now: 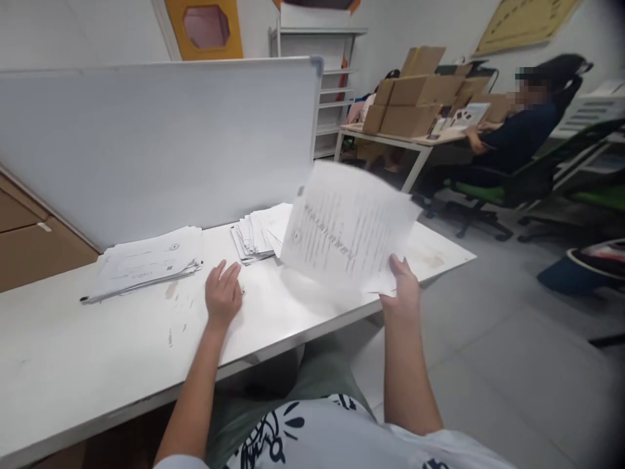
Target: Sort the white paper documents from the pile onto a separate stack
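Printed sheets of paper (344, 228) are pinched at their lower right corner by my right hand (403, 283), thumb on top. They are held tilted above the white table (293, 306), slightly blurred; how many sheets there are I cannot tell. My left hand (223, 292) rests on the table with its fingers apart and nothing in it. A neat paper stack (146, 260) lies to the left of that hand. Behind the held sheets sits a looser, fanned paper pile (258, 231), partly covered by them.
A whiteboard (161, 150) stands along the table's back edge, with a cardboard box (43, 247) at the left. Beyond are metal shelves (334, 104) and a desk stacked with cardboard boxes (415, 98). A seated person (522, 137) works there on a green chair.
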Demonstrator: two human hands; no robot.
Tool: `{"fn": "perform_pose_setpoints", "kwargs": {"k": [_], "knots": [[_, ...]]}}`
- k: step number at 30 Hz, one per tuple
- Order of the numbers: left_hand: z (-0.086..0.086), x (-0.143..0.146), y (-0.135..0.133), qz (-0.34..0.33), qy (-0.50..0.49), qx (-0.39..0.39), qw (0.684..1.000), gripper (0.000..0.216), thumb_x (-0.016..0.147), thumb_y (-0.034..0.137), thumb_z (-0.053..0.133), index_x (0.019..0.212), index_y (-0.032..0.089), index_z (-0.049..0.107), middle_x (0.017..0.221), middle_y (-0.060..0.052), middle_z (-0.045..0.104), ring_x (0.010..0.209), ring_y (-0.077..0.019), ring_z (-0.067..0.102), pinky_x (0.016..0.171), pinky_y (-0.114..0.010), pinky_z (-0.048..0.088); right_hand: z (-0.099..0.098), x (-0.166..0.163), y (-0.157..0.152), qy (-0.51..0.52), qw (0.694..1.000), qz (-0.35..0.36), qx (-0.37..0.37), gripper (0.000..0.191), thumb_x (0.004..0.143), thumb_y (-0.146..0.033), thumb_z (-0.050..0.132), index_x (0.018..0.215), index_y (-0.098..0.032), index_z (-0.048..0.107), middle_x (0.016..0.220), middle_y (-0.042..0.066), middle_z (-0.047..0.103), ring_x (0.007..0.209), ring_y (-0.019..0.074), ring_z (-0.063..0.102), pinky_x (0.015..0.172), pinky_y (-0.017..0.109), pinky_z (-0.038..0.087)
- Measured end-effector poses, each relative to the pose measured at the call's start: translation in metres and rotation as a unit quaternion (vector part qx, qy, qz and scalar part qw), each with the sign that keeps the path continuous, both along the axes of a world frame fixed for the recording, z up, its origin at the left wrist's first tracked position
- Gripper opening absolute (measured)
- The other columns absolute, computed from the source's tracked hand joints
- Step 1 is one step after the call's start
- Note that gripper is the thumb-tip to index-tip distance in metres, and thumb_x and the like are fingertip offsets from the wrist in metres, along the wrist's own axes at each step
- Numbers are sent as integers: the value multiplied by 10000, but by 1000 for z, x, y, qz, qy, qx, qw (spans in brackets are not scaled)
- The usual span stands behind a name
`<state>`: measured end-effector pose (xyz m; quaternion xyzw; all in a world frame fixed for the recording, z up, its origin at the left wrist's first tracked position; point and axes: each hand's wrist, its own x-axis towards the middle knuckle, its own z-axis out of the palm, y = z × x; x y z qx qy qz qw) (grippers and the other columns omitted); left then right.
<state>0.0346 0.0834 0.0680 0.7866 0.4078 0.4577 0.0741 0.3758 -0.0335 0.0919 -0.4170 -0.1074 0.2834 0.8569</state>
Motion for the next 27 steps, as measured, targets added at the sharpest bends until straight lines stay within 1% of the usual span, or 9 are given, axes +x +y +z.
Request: {"fn": "perform_pose_setpoints", "kwargs": {"k": [2,4,6,11,14,17,19,22,27], "knots": [[-1,30,-30,-16,-105,-93,990,550,937,393,379,1459,236,299,1415,-94,501,1393,-241,339,1147,-453,250,-24,-1,-16,29,996,63,-61,401,709,-260,644,1099,-172,615,1008,72,716,1024,262,660,875,431,555],[-8,55,-52,-33,-175,-267,947,654,952,436,355,1515,254,77,1484,-109,414,1378,-235,369,1087,-431,365,-43,-6,-31,32,986,129,-99,386,691,-259,665,1064,-167,628,970,85,725,1005,289,670,857,444,560],[-19,70,-62,-30,-204,-393,896,762,934,435,421,1514,259,-40,1523,-129,343,1369,-234,385,1047,-400,423,-55,-8,-44,24,978,171,-122,391,693,-259,670,1068,-160,629,967,97,728,979,299,681,828,447,570],[-39,64,-58,-33,-273,-430,860,928,879,286,548,1496,305,-145,1562,-121,260,1367,-223,389,1018,-356,458,-59,2,-69,-32,958,222,-177,487,704,-256,706,1175,-178,608,1047,95,721,891,278,707,701,377,603],[-33,58,-58,-45,-326,-478,814,1007,825,249,640,1513,273,-94,1537,-141,312,1312,-240,463,979,-353,486,-54,12,-75,-58,928,298,-216,500,744,-279,715,1224,-208,595,1129,110,699,876,271,710,622,322,603],[-23,58,-59,-30,-348,-526,775,1036,754,222,725,1527,181,36,1443,-190,450,1218,-269,553,943,-368,508,-52,20,-74,-84,906,350,-223,494,789,-304,688,1263,-229,574,1202,107,669,924,277,700,648,325,603],[-19,58,-60,-43,-352,-536,766,929,722,244,760,1491,151,248,1365,-192,536,1150,-285,602,925,-380,519,-53,25,-72,-97,904,351,-223,506,790,-303,676,1280,-240,566,1215,93,664,986,295,682,707,360,603],[-18,54,-61,-107,-371,-535,752,642,718,348,763,1287,136,554,1241,-167,638,1088,-302,636,915,-398,524,-58,29,-68,-129,907,339,-213,541,766,-295,674,1294,-274,560,1230,60,659,1100,311,630,819,407,578],[-22,46,-62,-163,-394,-542,724,497,700,352,776,1140,155,657,1153,-134,690,1089,-298,637,930,-392,519,-61,28,-67,-208,894,355,-178,607,760,-324,661,1348,-298,511,1305,39,611,1234,311,531,944,438,508]]}}
